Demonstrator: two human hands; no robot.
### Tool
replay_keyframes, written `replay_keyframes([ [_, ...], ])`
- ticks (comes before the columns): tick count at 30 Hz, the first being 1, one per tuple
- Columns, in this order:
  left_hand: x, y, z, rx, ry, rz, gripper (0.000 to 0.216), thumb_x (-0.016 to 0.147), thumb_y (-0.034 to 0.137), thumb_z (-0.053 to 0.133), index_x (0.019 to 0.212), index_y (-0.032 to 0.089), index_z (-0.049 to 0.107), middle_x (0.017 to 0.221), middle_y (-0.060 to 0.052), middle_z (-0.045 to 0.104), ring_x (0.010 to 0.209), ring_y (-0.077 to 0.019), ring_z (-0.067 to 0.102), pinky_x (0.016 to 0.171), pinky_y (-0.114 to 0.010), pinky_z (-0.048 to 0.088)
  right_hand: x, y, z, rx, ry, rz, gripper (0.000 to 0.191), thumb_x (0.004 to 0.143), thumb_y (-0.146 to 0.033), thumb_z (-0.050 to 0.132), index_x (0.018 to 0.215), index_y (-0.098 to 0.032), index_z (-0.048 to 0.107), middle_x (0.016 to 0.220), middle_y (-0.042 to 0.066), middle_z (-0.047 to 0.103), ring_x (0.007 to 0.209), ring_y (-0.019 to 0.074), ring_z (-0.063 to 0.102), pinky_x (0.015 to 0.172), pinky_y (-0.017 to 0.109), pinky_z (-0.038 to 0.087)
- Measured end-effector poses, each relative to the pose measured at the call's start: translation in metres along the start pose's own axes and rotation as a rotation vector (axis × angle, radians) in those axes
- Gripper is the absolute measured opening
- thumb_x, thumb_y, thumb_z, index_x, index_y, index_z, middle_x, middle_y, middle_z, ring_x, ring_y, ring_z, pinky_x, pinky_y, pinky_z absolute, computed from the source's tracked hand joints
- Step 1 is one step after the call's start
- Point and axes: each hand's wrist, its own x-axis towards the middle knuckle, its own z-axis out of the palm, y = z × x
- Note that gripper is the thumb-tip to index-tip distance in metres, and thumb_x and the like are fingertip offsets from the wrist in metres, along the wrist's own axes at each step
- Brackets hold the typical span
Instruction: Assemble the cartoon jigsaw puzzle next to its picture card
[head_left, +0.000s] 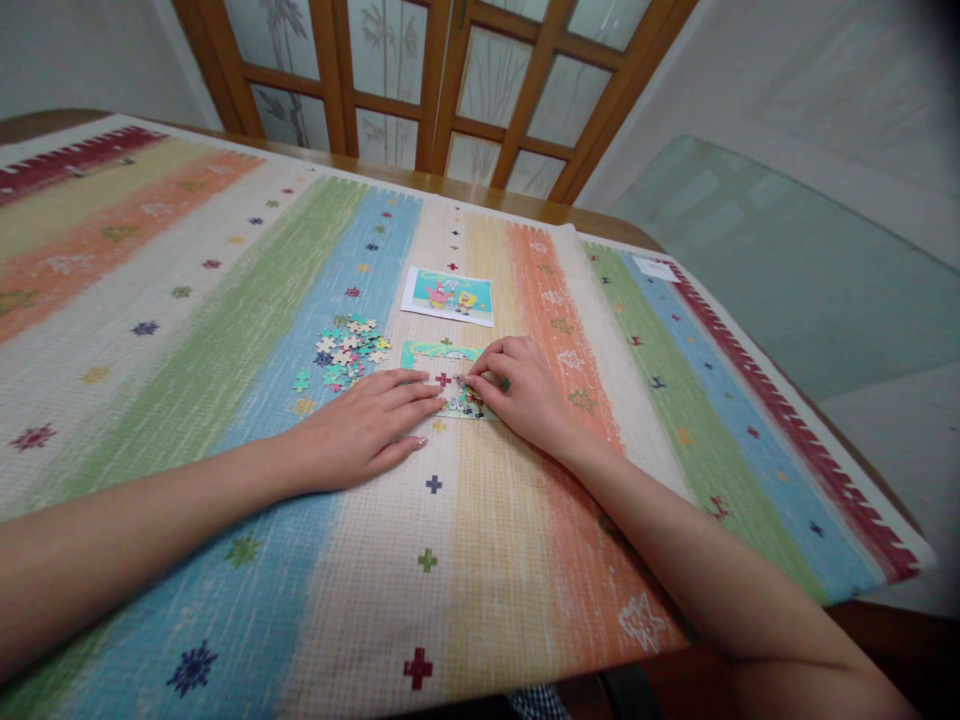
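My left hand (375, 425) lies flat on the cloth with its fingers stretched out, the fingertips at the left part of a partly assembled jigsaw puzzle (416, 352). My right hand (521, 390) pinches what looks like a small puzzle piece (461, 379) between thumb and forefinger, over the gap in the middle of the puzzle; the fingers hide most of it. Top and bottom strips of the puzzle show joined pieces, while my hands cover its sides. Beyond my left hand lies a heap of loose puzzle pieces (349, 350), some with the pale back up.
Behind the puzzle lies a reference picture card (454, 296) with cartoon figures. A striped, patterned tablecloth (390, 560) covers the table. A white slip of paper (656, 269) is near the far right edge. Wooden doors with glass panes (442, 90) stand behind the table.
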Motion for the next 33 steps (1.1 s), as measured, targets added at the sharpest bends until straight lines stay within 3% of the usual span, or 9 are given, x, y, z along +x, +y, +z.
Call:
replay_keyframes([
  [12, -0.0003, -0.0001, -0.0005, -0.037, 0.003, -0.011, 0.049, 0.111, 0.041, 0.046, 0.155, 0.018, 0.052, 0.159, -0.011, 0.056, 0.151, -0.0292, 0.044, 0.127, -0.05, 0.034, -0.0003, 0.0095, -0.0024, -0.045, 0.054, 0.023, 0.019, 0.096, -0.035, 0.071, 0.08, -0.024, 0.073, 0.093, 0.009, 0.067, 0.096, 0.0279, 0.059, 0.086, 0.045, 0.044],
  [22, -0.0002, 0.0005, -0.0026, -0.027, -0.011, -0.009, 0.05, 0.112, 0.041, 0.045, 0.155, 0.016, 0.052, 0.16, -0.011, 0.055, 0.15, -0.0292, 0.044, 0.127, -0.05, 0.034, -0.004, 0.0093, -0.0064, 0.05, 0.03, -0.006, 0.019, 0.095, -0.033, 0.067, 0.079, -0.023, 0.071, 0.089, 0.007, 0.065, 0.091, 0.0256, 0.059, 0.085, 0.044, 0.044],
  [33, 0.0, 0.0005, -0.0012, -0.053, -0.006, -0.021, 0.049, 0.112, 0.041, 0.046, 0.155, 0.02, 0.051, 0.161, -0.009, 0.055, 0.151, -0.028, 0.044, 0.128, -0.049, 0.033, -0.007, 0.0051, -0.009, -0.133, 0.021, -0.089, 0.022, 0.098, -0.032, 0.064, 0.08, -0.024, 0.071, 0.094, 0.009, 0.062, 0.093, 0.0271, 0.054, 0.084, 0.046, 0.042],
])
